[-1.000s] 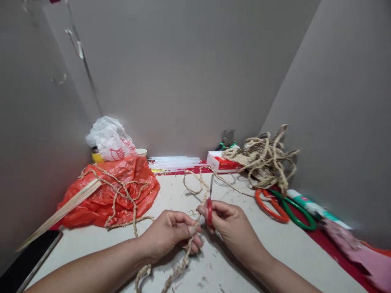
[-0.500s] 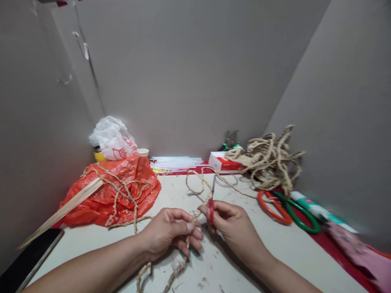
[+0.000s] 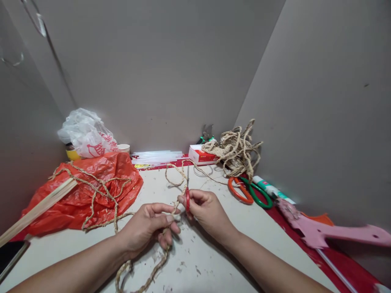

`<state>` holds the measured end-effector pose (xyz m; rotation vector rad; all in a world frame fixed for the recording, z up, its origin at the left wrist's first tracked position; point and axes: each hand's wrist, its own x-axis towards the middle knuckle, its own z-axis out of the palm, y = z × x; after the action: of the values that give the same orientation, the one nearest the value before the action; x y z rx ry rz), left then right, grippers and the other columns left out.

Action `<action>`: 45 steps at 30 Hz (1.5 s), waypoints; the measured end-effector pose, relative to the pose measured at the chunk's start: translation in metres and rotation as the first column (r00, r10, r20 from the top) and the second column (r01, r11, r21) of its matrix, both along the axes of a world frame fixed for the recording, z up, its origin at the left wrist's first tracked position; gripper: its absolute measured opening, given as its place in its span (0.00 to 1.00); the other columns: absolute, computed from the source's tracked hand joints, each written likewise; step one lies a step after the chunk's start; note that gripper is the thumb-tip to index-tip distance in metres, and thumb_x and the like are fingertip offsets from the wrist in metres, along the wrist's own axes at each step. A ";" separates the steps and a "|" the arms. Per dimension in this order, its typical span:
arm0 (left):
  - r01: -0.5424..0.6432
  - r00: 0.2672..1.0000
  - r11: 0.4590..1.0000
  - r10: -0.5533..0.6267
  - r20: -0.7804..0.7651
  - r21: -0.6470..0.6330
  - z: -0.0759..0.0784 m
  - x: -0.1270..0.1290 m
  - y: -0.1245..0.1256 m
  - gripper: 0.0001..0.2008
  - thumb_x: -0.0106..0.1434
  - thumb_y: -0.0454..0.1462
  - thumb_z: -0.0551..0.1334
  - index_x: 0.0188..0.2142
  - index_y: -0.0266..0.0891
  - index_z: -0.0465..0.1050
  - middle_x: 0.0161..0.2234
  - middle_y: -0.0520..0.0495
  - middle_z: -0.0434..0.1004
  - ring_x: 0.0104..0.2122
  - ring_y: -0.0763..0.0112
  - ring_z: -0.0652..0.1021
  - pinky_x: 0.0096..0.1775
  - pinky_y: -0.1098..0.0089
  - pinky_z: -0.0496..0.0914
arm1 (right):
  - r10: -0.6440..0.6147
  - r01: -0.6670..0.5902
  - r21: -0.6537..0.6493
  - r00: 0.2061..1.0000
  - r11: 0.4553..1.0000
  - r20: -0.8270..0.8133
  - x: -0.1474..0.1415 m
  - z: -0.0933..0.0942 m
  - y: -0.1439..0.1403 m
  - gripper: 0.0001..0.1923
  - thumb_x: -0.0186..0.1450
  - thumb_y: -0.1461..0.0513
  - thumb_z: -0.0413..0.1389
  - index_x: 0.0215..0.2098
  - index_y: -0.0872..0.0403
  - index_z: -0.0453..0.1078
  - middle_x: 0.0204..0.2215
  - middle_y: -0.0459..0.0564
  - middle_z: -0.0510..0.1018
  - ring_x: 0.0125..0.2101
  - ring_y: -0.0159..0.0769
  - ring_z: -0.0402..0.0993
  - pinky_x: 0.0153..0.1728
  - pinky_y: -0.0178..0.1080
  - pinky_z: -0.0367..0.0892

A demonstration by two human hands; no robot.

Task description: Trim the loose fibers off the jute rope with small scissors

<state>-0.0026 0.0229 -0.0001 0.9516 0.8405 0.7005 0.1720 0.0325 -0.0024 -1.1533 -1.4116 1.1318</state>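
Observation:
A thin braided straw rope (image 3: 157,266) runs through the fingers of my left hand (image 3: 149,224), pinched between thumb and fingers. It loops down toward the table's near edge, and another stretch leads up past my right hand (image 3: 207,209). In that right hand is a small pair of red-handled scissors (image 3: 187,200), blades pointing away from me, right beside the rope. Thumb and fingertips of the right hand also meet the rope there; whether they grip it is hard to see. Beyond the hands, a loop of rope lies on the white tabletop (image 3: 207,252).
On the left, an orange-red plastic bag (image 3: 122,193) carries more rope and a straw bundle (image 3: 39,209). Clear sticks (image 3: 157,158), a red-and-white box (image 3: 198,155) and a rope heap (image 3: 240,148) line the back. Large orange-and-green-handled scissors (image 3: 259,195) and a pink glue gun (image 3: 324,230) lie right.
The view has turned to the right, so everything appears shifted left and more of the glue gun shows. Both hands keep their hold on the rope and scissors.

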 end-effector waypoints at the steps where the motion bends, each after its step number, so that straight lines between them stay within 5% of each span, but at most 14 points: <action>1: -0.041 0.999 0.999 0.041 -0.009 0.012 -0.001 0.001 0.000 0.13 0.54 0.37 0.65 0.39 0.32 0.71 0.25 0.44 0.77 0.17 0.78 0.72 0.18 0.79 0.66 | -0.004 0.004 0.013 1.000 1.000 0.022 0.001 0.000 0.001 0.19 0.56 0.51 0.57 0.17 0.54 0.59 0.11 0.38 0.58 0.16 0.25 0.52 0.18 0.32 0.50; 6: -0.242 0.966 0.965 0.249 -0.067 0.097 -0.004 0.000 0.006 0.14 0.55 0.37 0.64 0.40 0.31 0.69 0.29 0.42 0.78 0.20 0.76 0.75 0.20 0.78 0.67 | -0.005 -0.052 0.168 0.947 0.984 0.320 0.008 -0.005 0.001 0.17 0.58 0.55 0.53 0.16 0.53 0.56 0.13 0.38 0.56 0.17 0.25 0.50 0.19 0.31 0.49; 11: -0.321 0.942 0.942 0.328 -0.070 0.102 -0.005 -0.002 0.010 0.15 0.55 0.36 0.64 0.41 0.33 0.67 0.30 0.41 0.78 0.22 0.74 0.76 0.21 0.77 0.68 | -0.125 -0.212 0.320 0.621 0.923 0.774 0.008 -0.003 -0.006 0.11 0.56 0.58 0.52 0.18 0.54 0.63 0.14 0.42 0.66 0.18 0.27 0.57 0.22 0.33 0.49; 15: -0.358 0.928 0.928 0.365 -0.072 0.100 -0.004 -0.003 0.009 0.15 0.54 0.36 0.65 0.40 0.33 0.65 0.30 0.41 0.79 0.21 0.74 0.76 0.20 0.76 0.69 | -0.230 -0.273 0.357 0.405 0.893 0.885 0.007 0.002 -0.008 0.12 0.57 0.55 0.51 0.22 0.53 0.67 0.18 0.46 0.73 0.20 0.32 0.65 0.24 0.35 0.50; 19: -0.368 0.924 0.923 0.377 -0.069 0.110 -0.003 -0.002 0.008 0.15 0.53 0.36 0.65 0.39 0.33 0.66 0.30 0.41 0.79 0.21 0.73 0.76 0.20 0.76 0.69 | -0.261 -0.296 0.350 0.300 0.889 0.918 0.007 0.004 -0.008 0.14 0.58 0.53 0.50 0.24 0.54 0.69 0.20 0.49 0.75 0.23 0.36 0.70 0.26 0.37 0.52; 45: -0.360 0.925 0.927 0.370 -0.091 0.107 -0.002 -0.001 0.008 0.17 0.54 0.36 0.65 0.42 0.32 0.67 0.30 0.42 0.78 0.22 0.74 0.75 0.21 0.77 0.67 | -0.227 -0.317 0.286 0.211 0.904 0.951 0.004 0.005 -0.008 0.12 0.62 0.58 0.52 0.24 0.54 0.70 0.20 0.50 0.77 0.23 0.36 0.71 0.25 0.37 0.51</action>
<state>-0.0035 0.0306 -0.0018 0.9272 1.1083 1.0205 0.1761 0.0249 0.0029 -1.5608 -2.5273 -0.1817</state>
